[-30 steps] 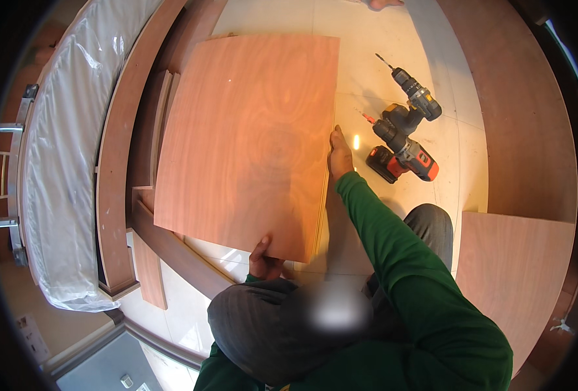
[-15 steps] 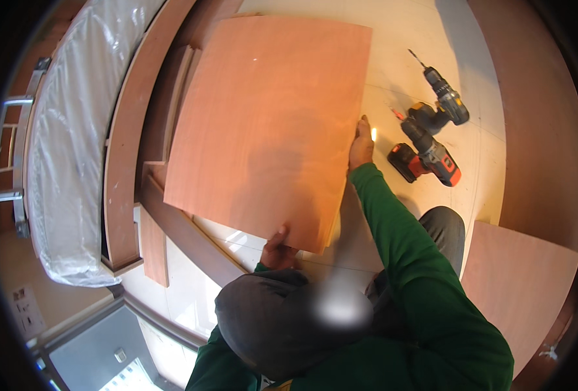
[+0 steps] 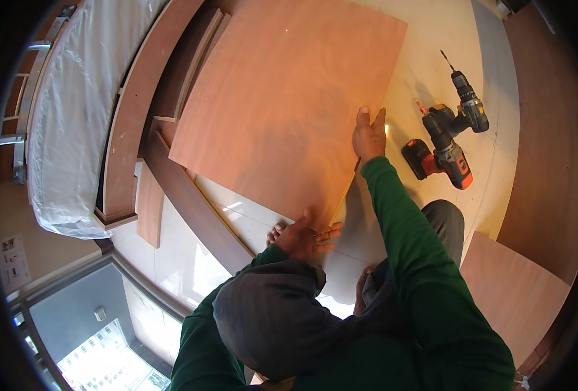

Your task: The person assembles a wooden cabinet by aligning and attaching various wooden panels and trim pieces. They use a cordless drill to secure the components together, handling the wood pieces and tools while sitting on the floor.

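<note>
A large reddish-brown wooden panel (image 3: 282, 111) lies slanted before me, its near corner pointing toward my knees. My right hand (image 3: 369, 138) grips its right edge, with the thumb and a finger showing above the edge. At the near corner is my left hand (image 3: 300, 238), fingers spread and stretched out, touching the panel or very close to it. A paler strip shows along the underside of the right edge. Two cordless drills rest on the floor right of the panel: a red and black one (image 3: 450, 159) and, beyond it, a yellow and black one (image 3: 471, 111) with a long bit.
To the left stand long wooden boards (image 3: 129, 124) and a plastic-wrapped mattress-like slab (image 3: 74, 130). A narrow board (image 3: 204, 208) lies diagonally on the tiled floor (image 3: 227, 228). More panels (image 3: 513, 293) lie at the right. A metal ladder (image 3: 25, 111) shows at far left.
The panel has shifted slightly away and to the right in view. My left hand has gone from holding the near edge to spread fingers at the corner. The right hand remains on its edge.
</note>
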